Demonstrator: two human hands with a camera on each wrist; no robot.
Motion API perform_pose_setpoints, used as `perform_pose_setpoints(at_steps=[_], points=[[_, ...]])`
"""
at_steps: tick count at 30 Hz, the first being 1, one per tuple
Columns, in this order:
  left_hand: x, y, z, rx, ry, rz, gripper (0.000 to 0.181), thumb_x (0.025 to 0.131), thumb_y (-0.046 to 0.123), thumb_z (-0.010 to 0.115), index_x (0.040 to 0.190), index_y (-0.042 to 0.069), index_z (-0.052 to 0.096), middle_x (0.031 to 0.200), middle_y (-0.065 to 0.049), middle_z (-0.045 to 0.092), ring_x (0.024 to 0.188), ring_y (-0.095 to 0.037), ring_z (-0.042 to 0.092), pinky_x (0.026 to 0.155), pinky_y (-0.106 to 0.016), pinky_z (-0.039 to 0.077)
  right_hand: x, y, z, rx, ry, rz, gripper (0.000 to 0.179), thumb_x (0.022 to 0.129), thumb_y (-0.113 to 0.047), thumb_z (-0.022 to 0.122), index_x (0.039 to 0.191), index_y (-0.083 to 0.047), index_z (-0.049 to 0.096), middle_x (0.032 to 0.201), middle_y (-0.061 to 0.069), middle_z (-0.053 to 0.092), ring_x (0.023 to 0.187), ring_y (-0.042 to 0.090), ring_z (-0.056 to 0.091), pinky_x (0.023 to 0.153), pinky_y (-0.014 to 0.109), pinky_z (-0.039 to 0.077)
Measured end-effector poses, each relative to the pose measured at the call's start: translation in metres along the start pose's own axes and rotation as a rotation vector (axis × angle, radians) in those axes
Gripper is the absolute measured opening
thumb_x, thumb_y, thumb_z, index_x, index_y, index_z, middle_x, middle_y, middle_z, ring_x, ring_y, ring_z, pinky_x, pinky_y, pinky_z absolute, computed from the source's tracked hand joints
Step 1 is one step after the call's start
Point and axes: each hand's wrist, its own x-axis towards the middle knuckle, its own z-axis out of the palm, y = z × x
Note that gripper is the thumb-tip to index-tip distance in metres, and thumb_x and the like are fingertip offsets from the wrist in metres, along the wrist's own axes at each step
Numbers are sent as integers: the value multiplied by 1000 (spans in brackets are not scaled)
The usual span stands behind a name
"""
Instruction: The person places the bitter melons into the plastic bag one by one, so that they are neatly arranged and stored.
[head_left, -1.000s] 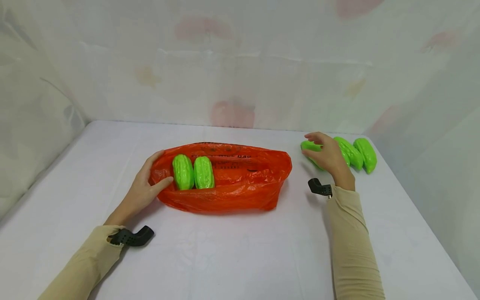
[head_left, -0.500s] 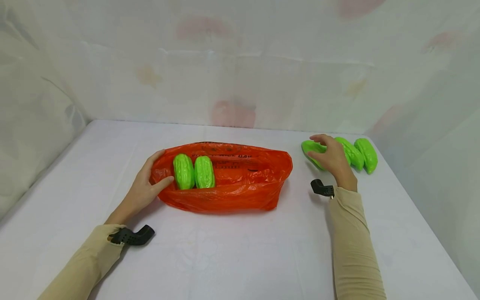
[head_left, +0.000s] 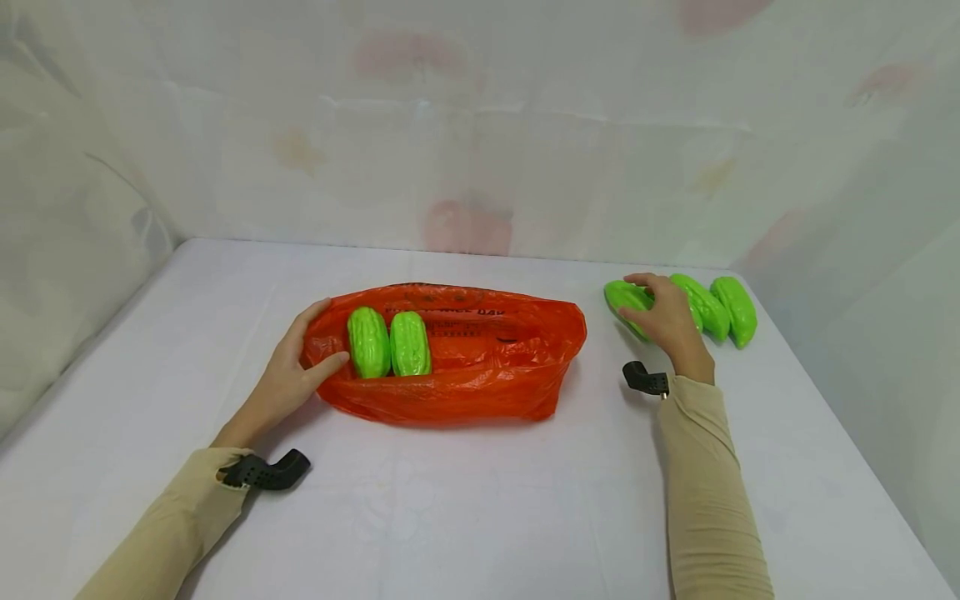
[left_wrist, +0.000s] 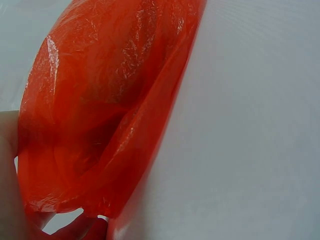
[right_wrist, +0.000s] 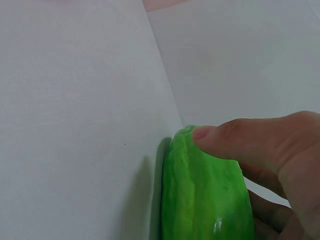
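A red plastic bag [head_left: 487, 396] lies with its mouth open on the white table. Two green bitter gourds, ridged and glossy, sit inside at its left end; the right one [head_left: 410, 343] rests beside the left one [head_left: 368, 342]. My left hand [head_left: 288, 375] holds the bag's left edge, thumb over the front rim; in the left wrist view the red film [left_wrist: 100, 100] runs between thumb and fingers. My right hand [head_left: 667, 317] grips another bitter gourd [head_left: 622, 297], still on the table; in the right wrist view the thumb presses the gourd's [right_wrist: 205, 195] end, fingers partly hidden.
More green gourds lie right of my right hand, among them one slanted gourd [head_left: 707, 307] and one at the far right [head_left: 735, 310], near the table's right edge. A pale patterned sheet [head_left: 480, 125] hangs behind the table [head_left: 465, 508].
My right hand has shifted slightly right and down, and its thumb and fingers have closed in on the leftmost gourd. The left hand and the bag look the same.
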Motion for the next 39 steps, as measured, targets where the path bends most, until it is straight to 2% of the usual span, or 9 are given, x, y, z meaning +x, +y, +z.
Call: perform_pose_setpoints(at_steps=[10, 21, 30, 39], points=[[0, 2, 0, 11, -2, -1, 78, 93, 14, 65, 158, 23, 22, 153, -15, 38, 129, -33, 44, 91, -14, 38, 0, 2, -1, -31, -8, 2, 54, 89, -5, 66, 140, 1, 50, 141, 29, 49, 130, 44, 44, 112, 56, 32], [0, 2, 0, 15, 1, 0, 78, 93, 13, 65, 158, 22, 22, 152, -16, 39, 128, -32, 44, 89, -11, 39, 1, 1, -4, -49, -64, 60, 56, 90, -12, 67, 141, 1, 50, 145, 28, 47, 136, 43, 42, 114, 56, 32], [-1, 0, 0, 21, 5, 6, 78, 93, 12, 65, 158, 21, 22, 152, -16, 40, 126, -30, 45, 88, -9, 39, -1, 1, -5, -53, -65, 66, 55, 90, -16, 69, 139, 0, 52, 145, 26, 49, 134, 43, 42, 114, 56, 32], [-1, 2, 0, 15, 0, 7, 77, 93, 12, 64, 158, 21, 22, 151, -16, 40, 124, -26, 44, 86, -7, 41, -2, -1, -7, -48, -122, 87, 59, 90, -19, 70, 141, 1, 50, 144, 26, 49, 130, 42, 46, 112, 56, 35]])
